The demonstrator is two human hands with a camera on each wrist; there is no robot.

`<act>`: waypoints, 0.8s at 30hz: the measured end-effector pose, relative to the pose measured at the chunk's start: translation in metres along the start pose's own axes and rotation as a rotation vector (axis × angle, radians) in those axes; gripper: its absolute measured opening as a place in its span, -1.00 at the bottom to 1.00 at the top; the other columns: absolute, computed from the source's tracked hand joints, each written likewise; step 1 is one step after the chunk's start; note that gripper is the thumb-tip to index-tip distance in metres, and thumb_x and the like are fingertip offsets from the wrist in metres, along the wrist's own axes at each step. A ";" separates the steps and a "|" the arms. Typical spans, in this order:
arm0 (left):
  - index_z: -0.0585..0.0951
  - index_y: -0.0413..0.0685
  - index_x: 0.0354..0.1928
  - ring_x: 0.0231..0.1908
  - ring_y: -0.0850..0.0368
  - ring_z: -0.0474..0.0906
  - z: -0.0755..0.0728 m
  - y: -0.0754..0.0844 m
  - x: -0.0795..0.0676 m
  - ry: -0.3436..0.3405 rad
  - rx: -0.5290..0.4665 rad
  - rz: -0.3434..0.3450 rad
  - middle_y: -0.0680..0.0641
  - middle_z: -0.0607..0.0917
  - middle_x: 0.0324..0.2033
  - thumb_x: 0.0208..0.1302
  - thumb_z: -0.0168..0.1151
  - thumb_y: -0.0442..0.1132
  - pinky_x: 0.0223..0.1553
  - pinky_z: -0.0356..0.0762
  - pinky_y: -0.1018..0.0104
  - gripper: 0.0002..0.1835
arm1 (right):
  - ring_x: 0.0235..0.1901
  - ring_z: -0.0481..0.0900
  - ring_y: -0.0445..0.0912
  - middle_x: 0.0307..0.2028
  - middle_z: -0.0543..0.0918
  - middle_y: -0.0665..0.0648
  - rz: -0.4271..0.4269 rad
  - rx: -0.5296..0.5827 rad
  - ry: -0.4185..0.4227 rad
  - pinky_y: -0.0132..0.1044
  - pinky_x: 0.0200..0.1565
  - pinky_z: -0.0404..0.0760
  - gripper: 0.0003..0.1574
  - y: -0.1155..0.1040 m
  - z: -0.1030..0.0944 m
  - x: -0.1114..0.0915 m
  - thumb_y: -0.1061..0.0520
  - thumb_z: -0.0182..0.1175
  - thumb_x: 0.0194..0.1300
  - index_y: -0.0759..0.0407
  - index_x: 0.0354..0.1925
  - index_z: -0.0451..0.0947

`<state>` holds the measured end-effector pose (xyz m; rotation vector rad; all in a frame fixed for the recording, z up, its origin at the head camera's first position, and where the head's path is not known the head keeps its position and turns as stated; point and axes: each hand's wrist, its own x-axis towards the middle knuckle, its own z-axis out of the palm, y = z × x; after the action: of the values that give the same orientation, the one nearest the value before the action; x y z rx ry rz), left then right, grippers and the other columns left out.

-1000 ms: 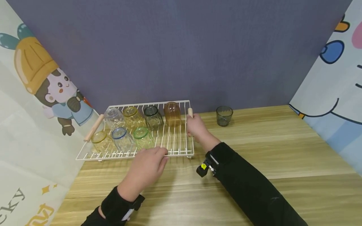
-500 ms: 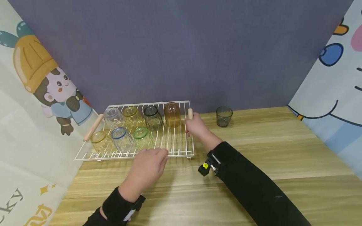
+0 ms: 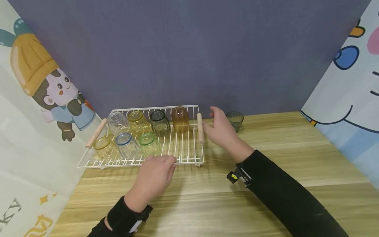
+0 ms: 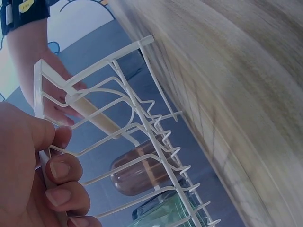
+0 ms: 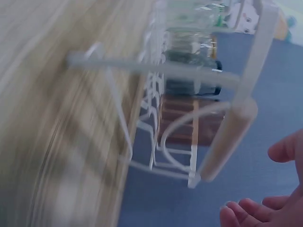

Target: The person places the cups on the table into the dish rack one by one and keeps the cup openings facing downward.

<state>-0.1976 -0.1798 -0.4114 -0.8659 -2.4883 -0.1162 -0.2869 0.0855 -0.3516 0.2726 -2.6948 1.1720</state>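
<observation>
A white wire dish rack point(image 3: 183, 160) with wooden handles point(image 3: 200, 128) stands against the back wall. My left hand point(image 3: 155, 176) grips its front rail, fingers curled round the wire in the left wrist view. Upside down on the rack are several glasses: an amber glass point(image 3: 180, 120), a dark grey glass point(image 3: 160, 123), a green glass point(image 3: 149, 144), a blue-rimmed glass point(image 3: 128, 146), yellow ones and a clear one. My right hand point(image 3: 222, 130) is off the right handle, fingers spread, holding nothing. Just beyond it a grey glass point(image 3: 236, 119) stands upright on the table, partly hidden by the hand.
The wood-grain table point(image 3: 281, 158) runs along a dark blue-grey back wall point(image 3: 189, 56). Side walls with cartoon prints close in on the left and right. The rack's left end lies close to the left wall.
My right hand has let go of the rack's right handle and moved right, towards the upright grey glass. The left hand keeps its hold on the front rail.
</observation>
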 end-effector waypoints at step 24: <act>0.58 0.05 -0.29 -0.56 0.18 0.47 0.000 0.001 -0.001 0.033 0.006 0.015 0.14 0.55 -0.55 0.50 0.20 -0.14 -0.44 0.30 0.28 -0.85 | 0.40 0.21 0.37 0.43 0.19 0.49 0.023 -0.349 -0.196 0.29 0.27 0.33 -0.20 0.072 -0.088 0.055 -0.02 0.00 0.59 0.38 0.54 0.05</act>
<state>-0.1960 -0.1796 -0.4120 -0.8728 -2.4502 -0.1174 -0.3483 0.1930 -0.3297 0.3157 -3.0153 0.6899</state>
